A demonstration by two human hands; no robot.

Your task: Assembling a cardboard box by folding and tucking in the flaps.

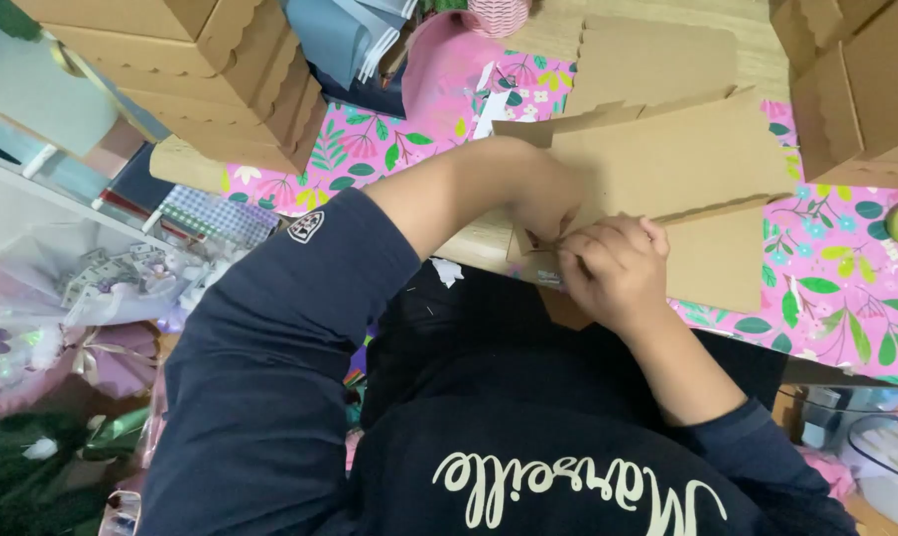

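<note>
Cardboard blank (667,169) pinched at near corner by both hands: left (548,203), right (613,268). Flap fold judged underway; crease next needs firm pressing flat on worktop (469,243).

Navy sweatshirt (270,397), sleeves pushed up

Looks like a home craft/packing workspace: stacked folded cardboard boxes (211,74) top left, more boxes (856,89) at right, flat cardboard sheets (667,159) on a table w/ pink floral cover (846,288), pink basket (497,14), wrapped flower bouquets (62,318) on the floor at left.
</note>
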